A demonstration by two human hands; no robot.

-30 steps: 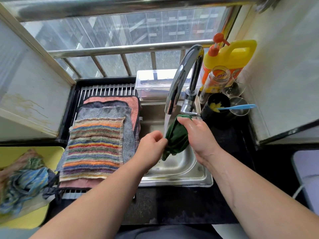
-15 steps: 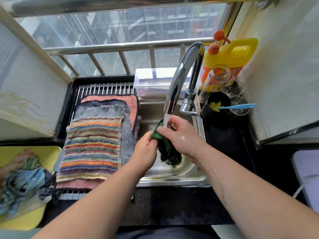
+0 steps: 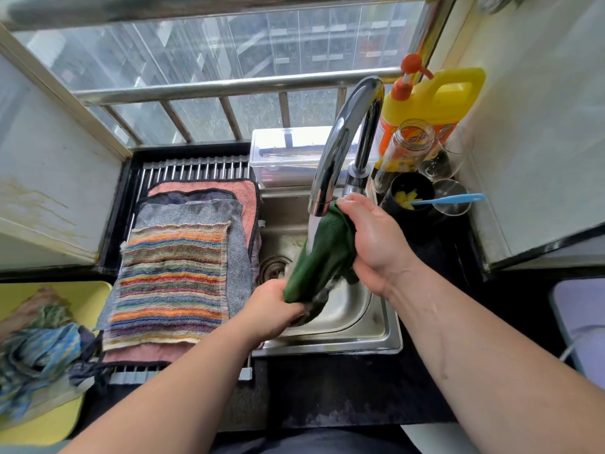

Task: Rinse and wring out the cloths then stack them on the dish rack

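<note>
A: Green cloth location?
B: Under the faucet, over the sink. Left hand grips the bottom, right hand pinches the top, stretched so water runs through.

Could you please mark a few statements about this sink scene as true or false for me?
The left hand and right hand both hold the dark green cloth below the curved chrome tap. True.
The multicoloured striped cloth tops the stack on the black slatted dish rack. True.
The blue plastic utensil lies in the steel sink. False: it rests in the black cup.
The yellow tray holds glasses. False: it holds crumpled cloths.
</note>
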